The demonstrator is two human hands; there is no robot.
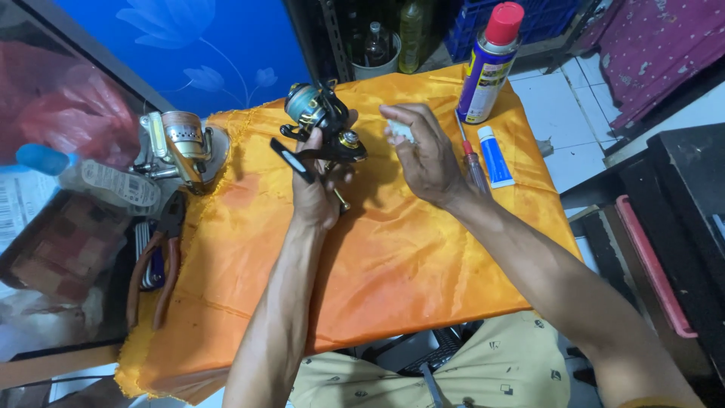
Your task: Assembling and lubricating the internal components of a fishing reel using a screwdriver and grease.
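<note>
Nearest the camera, both forearms reach out over a tabletop (pixel 423 264) draped in orange cloth. The left hand (pixel 316 189) is closed around the foot of a black reel (pixel 323 121), holding it upright above the cloth near the far middle; the teal spool points up and away, and the handle knob hangs below the palm. The right hand (pixel 427 155) hovers just beside the reel, its fingers pinched on a small whitish scrap (pixel 402 132), perhaps a wipe or a wad of tissue; too small to tell.

The reel looks like a compact, stiff piece of metal and hard plastic, moderately heavy for its size, with thin parts that stick out: the bail wire and the handle arm would bend or snag if squeezed. The foot and stem look like the soundest place to hold, as the left hand does; any grease on it would make the smooth body slippery.

Right of the hands a screwdriver (pixel 474 162) and a blue tube (pixel 495 157) lie on the cloth, touching or nearly so. Farther off stands a spray can (pixel 487 68) with a red cap. At the left edge sit pliers (pixel 162 257) and, beyond them, a silver reel (pixel 181 143).
</note>
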